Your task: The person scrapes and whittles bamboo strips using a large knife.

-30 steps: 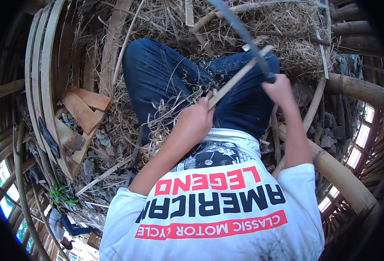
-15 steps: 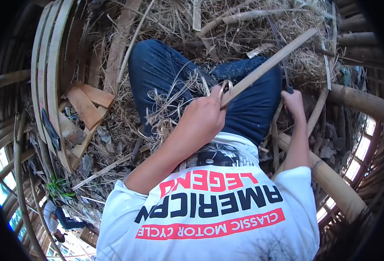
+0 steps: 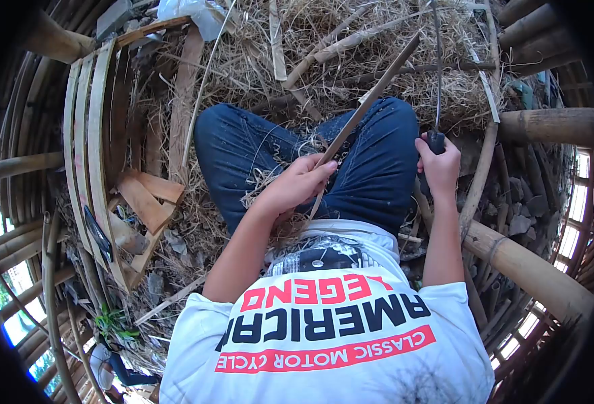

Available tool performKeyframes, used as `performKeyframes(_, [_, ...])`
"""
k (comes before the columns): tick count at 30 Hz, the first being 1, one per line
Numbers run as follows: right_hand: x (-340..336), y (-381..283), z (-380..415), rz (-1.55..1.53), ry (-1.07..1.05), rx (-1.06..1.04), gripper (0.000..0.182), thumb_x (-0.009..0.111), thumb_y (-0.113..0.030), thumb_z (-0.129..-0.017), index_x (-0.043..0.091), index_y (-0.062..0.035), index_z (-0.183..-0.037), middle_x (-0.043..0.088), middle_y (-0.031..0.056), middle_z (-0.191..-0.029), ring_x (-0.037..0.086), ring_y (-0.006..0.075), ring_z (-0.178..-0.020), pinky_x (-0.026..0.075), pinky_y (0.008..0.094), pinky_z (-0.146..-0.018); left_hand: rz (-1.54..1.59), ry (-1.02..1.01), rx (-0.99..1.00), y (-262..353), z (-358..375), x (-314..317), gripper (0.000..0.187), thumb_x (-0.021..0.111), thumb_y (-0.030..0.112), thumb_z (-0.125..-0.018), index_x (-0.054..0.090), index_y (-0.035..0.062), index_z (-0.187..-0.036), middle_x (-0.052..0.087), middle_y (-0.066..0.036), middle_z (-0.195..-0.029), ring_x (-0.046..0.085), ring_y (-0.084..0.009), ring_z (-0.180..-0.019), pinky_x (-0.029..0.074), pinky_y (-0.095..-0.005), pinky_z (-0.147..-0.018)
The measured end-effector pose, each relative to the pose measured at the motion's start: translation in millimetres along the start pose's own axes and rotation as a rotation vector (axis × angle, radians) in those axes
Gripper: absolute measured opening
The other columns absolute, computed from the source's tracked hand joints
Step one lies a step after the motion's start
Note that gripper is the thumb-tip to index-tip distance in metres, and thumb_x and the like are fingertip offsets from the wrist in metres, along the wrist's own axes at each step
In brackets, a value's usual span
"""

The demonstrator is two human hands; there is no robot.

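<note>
I sit cross-legged in blue jeans and a white printed T-shirt. My left hand [image 3: 295, 185] grips a long thin bamboo strip [image 3: 371, 101] that slants up and away over my right knee. My right hand [image 3: 438, 165] is closed around the dark handle of a long knife [image 3: 437, 67], whose thin blade points straight up, beside my right knee. Knife and strip are apart. Curled bamboo shavings [image 3: 280, 168] lie on my lap under the left hand.
Dry straw and shavings [image 3: 324, 47] cover the floor ahead. Curved bamboo slats [image 3: 85, 155] and short wooden offcuts [image 3: 145, 198] lie at left. Thick bamboo poles [image 3: 532, 266] run along the right. Another person [image 3: 112, 367] is far below at bottom left.
The knife went from crossing the strip to held upright beside my right knee. My left hand dropped to my lap with the strip, which now points steeper.
</note>
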State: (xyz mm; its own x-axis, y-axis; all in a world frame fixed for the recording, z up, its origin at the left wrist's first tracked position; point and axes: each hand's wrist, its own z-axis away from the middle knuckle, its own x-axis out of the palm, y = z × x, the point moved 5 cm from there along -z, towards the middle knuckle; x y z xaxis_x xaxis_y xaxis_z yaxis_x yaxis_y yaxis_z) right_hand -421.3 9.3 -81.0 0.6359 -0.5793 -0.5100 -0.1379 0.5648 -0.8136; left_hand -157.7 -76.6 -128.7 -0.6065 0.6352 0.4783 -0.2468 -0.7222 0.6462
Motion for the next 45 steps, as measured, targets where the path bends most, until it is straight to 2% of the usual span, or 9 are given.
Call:
performKeyframes(4, [-6,-11,13,0.141,0.025,-0.254,0.020,0.076,-0.011,-0.076,0.067,0.0031,-0.088,0.065,0.0048,-0.068,0.062,0.0121,-0.058,0.049,0.0273,-0.055,-0.030,-0.019,-0.007,0,1,5,0.023,0.063,0.027,-0.095,0.053,0.0061,-0.098,0.042,0.007,-0.063,0.038,-0.0029,-0.052,0.029,-0.0214,-0.045])
performKeyframes(7, [3,-28,43,0.201,-0.071,-0.437,0.023,0.076,-0.008,-0.072,0.067,0.0026,-0.091,0.066,0.0117,-0.069,0.066,0.0157,-0.065,0.051,0.0300,-0.061,-0.203,0.052,0.013,3,2,5,0.023,0.067,0.019,-0.093,0.045,0.0114,-0.089,0.040,0.009,-0.065,0.035,-0.0026,-0.051,0.027,-0.0218,-0.044])
performKeyframes(12, [34,-32,83,0.280,-0.306,-0.470,0.027,0.075,-0.010,-0.067,0.067,-0.0013,-0.091,0.065,0.0211,-0.075,0.068,0.0368,-0.074,0.054,0.0396,-0.064,-0.400,0.087,0.066,2,-3,6,0.025,0.076,0.019,-0.084,0.054,0.0071,-0.086,0.045,0.005,-0.068,0.041,-0.0044,-0.054,0.032,-0.0228,-0.048])
performKeyframes(13, [42,-25,86,0.317,-0.338,-0.509,0.031,0.075,-0.012,-0.067,0.066,-0.0010,-0.094,0.066,0.0217,-0.075,0.068,0.0368,-0.073,0.054,0.0425,-0.065,-0.399,0.084,0.065,2,-3,9,0.025,0.076,0.019,-0.084,0.054,0.0071,-0.086,0.045,0.005,-0.068,0.041,-0.0044,-0.054,0.032,-0.0228,-0.048])
performKeyframes(15, [56,-18,90,0.410,-0.386,-0.578,0.033,0.075,-0.017,-0.068,0.064,-0.0001,-0.094,0.066,0.0219,-0.074,0.067,0.0389,-0.073,0.054,0.0456,-0.066,-0.329,0.108,0.095,2,-2,12,0.031,0.076,0.018,-0.081,0.048,0.0078,-0.072,0.048,0.002,-0.065,0.046,-0.0094,-0.060,0.040,-0.0295,-0.056])
performKeyframes(19, [66,-19,88,0.573,-0.428,-0.525,0.032,0.074,-0.023,-0.070,0.062,-0.0006,-0.090,0.066,0.0215,-0.072,0.066,0.0404,-0.072,0.054,0.0476,-0.067,-0.542,0.282,0.062,-7,-1,5,0.029,0.076,0.016,-0.078,0.051,0.0028,-0.075,0.052,-0.003,-0.065,0.049,-0.0135,-0.064,0.043,-0.0313,-0.060])
performKeyframes(21, [65,-22,85,0.744,-0.441,-0.491,0.029,0.073,-0.025,-0.072,0.061,-0.0020,-0.084,0.067,0.0212,-0.072,0.067,0.0406,-0.072,0.054,0.0488,-0.068,-0.683,0.380,0.192,-5,2,6,0.034,0.077,0.021,-0.077,0.058,-0.0034,-0.092,0.053,-0.003,-0.073,0.047,-0.0150,-0.064,0.043,-0.0320,-0.062])
performKeyframes(33, [42,-5,45,0.892,-0.308,-0.381,0.029,0.075,-0.030,-0.072,0.066,-0.0046,-0.084,0.068,0.0199,-0.076,0.067,0.0397,-0.077,0.055,0.0480,-0.071,-0.813,0.355,0.251,-17,2,12,0.034,0.075,0.019,-0.077,0.056,-0.0059,-0.089,0.058,-0.018,-0.071,0.059,-0.0289,-0.065,0.048,-0.0376,-0.063])
performKeyframes(45, [53,-5,36,0.928,-0.262,-0.443,0.027,0.075,-0.029,-0.072,0.067,-0.0061,-0.084,0.068,0.0182,-0.074,0.068,0.0379,-0.075,0.055,0.0473,-0.071,-0.805,0.368,0.212,-12,7,9,0.034,0.076,0.018,-0.076,0.053,-0.0055,-0.085,0.057,-0.017,-0.070,0.057,-0.0290,-0.063,0.047,-0.0380,-0.062])
